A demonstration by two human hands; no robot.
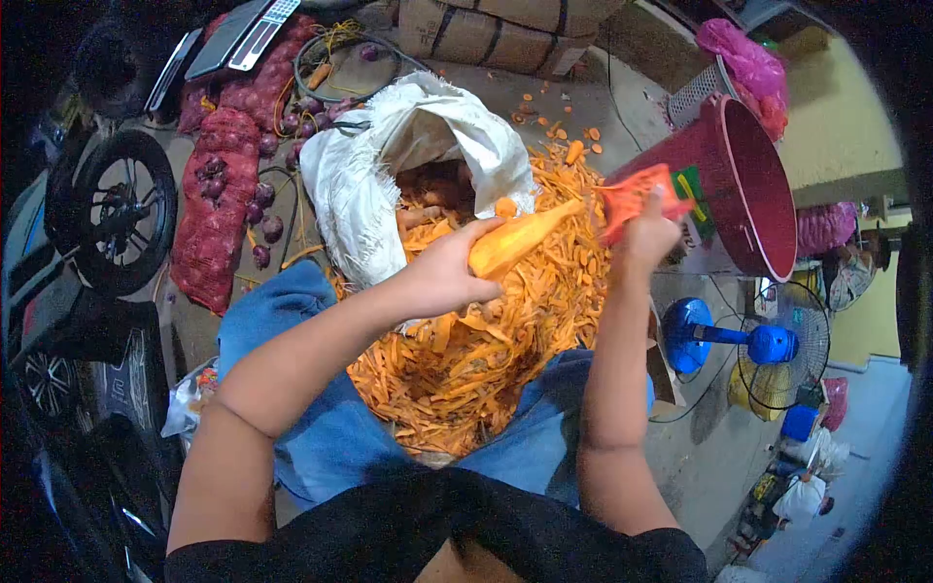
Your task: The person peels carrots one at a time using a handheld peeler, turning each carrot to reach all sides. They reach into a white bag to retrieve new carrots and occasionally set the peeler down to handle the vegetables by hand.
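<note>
My left hand (449,266) grips a large peeled carrot (525,239) by its thick end, its narrow tip pointing up and to the right. In my right hand (653,237) is a red-orange peeler (630,192), smeared by motion, just past the carrot's tip. Below both hands, a big heap of orange carrot peels (437,389) spreads between my knees and up toward the back. An open white woven sack (342,185) lies behind my left hand, with unpeeled carrots (428,199) inside its mouth.
At the right stands a large tilted red tub (671,146), with a blue fan (773,345) below it in view. Red mesh sacks of onions (216,209) and a motorcycle wheel (124,214) are at the left. Cut carrot ends (556,131) and cables lie on the floor.
</note>
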